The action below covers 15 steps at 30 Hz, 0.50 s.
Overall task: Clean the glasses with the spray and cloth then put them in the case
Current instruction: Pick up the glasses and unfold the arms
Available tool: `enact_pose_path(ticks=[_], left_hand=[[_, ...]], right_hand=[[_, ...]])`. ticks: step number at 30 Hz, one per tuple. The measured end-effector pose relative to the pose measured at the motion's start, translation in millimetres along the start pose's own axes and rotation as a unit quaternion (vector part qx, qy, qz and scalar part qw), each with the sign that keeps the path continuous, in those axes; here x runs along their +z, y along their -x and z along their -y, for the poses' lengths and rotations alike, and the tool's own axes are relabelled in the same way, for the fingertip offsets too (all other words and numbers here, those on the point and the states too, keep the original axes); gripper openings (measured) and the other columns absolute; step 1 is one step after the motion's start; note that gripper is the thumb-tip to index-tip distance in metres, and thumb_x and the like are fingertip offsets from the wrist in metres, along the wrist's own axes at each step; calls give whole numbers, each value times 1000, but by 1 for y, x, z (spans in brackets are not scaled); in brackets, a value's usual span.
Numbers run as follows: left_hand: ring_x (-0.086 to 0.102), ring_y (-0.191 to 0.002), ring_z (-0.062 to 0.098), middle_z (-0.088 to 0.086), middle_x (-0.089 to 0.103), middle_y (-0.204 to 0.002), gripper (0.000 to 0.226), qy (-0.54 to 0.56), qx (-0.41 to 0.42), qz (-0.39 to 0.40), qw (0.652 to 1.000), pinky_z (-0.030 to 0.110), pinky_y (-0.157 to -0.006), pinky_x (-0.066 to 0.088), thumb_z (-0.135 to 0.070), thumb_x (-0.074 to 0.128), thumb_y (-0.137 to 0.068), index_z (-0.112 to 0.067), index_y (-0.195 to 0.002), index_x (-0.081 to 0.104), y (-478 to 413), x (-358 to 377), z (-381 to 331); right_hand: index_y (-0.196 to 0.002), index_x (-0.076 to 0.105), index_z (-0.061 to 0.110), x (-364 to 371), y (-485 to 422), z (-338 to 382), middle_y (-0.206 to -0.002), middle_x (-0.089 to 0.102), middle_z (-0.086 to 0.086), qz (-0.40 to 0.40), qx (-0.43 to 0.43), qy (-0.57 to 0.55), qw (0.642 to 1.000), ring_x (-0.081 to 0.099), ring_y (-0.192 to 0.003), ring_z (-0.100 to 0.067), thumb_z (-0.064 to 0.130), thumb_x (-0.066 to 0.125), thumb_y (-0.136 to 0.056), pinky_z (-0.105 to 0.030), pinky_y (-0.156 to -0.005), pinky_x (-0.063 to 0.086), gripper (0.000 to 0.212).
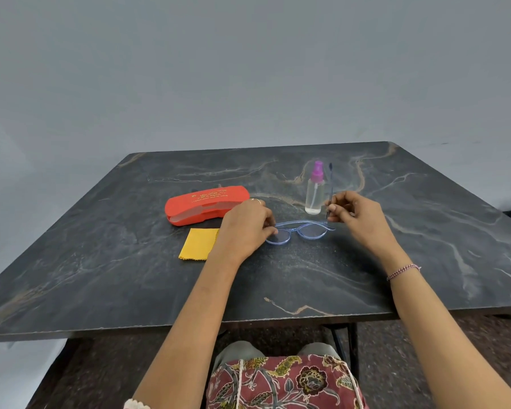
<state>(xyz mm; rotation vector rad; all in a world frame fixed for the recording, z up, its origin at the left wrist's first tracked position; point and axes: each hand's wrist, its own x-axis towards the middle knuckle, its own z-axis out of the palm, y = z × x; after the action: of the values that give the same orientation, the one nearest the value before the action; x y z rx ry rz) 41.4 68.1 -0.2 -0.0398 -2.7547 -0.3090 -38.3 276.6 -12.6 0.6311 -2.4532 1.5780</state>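
Observation:
Pale blue clear-framed glasses (303, 230) lie lenses-down on the dark marble table (278, 278). My left hand (244, 228) pinches the frame's left end. My right hand (356, 215) grips the right temple arm, which sticks straight up past the bottle. A clear spray bottle (314, 191) with a purple nozzle stands upright just behind the glasses. The red glasses case (205, 204) lies shut to the left. A folded yellow cloth (199, 244) sits in front of the case, partly under my left wrist.
A grey wall rises behind the table. The table's front edge runs just above my lap, and a patterned red garment shows below it. A black table leg stands under the right side.

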Motion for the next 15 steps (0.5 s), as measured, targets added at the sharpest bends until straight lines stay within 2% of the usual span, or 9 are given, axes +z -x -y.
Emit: enact_pose_path(ticks=[3, 7, 11, 15], left_hand=[[58, -92, 15, -4, 64, -97, 15, -15, 7, -25, 1000, 27, -70, 41, -30, 63, -86, -21, -96, 71, 0, 1, -2], [59, -87, 14, -4, 66, -92, 15, 6, 4, -76, 997, 26, -69, 43, -28, 63, -87, -20, -95, 73, 3, 1, 1], [52, -72, 6, -7, 67, -82, 11, 68, -22, -139, 988, 18, -65, 35, -29, 68, -83, -22, -89, 74, 5, 1, 4], [57, -66, 4, -7, 70, -76, 9, 159, -75, -168, 970, 16, -62, 41, -28, 74, -78, -22, -84, 75, 3, 1, 4]], right_hand=[[-90, 59, 10, 0, 1, 0, -87, 66, -4, 2, -3, -2, 1000, 63, -62, 5, 2, 57, -90, -7, -66, 50, 8], [-88, 61, 10, 0, 1, 1, -82, 66, -4, -4, 3, -29, 1000, 64, -61, 3, 1, 58, -89, -8, -68, 51, 9], [-91, 63, 6, 0, 1, 4, -81, 66, -3, -15, 8, -52, 998, 64, -61, 3, 2, 59, -88, -9, -68, 52, 7], [-92, 64, 7, 0, 1, 5, -83, 67, -3, -26, 15, -63, 998, 65, -61, 2, 3, 59, -88, -9, -67, 52, 7]])
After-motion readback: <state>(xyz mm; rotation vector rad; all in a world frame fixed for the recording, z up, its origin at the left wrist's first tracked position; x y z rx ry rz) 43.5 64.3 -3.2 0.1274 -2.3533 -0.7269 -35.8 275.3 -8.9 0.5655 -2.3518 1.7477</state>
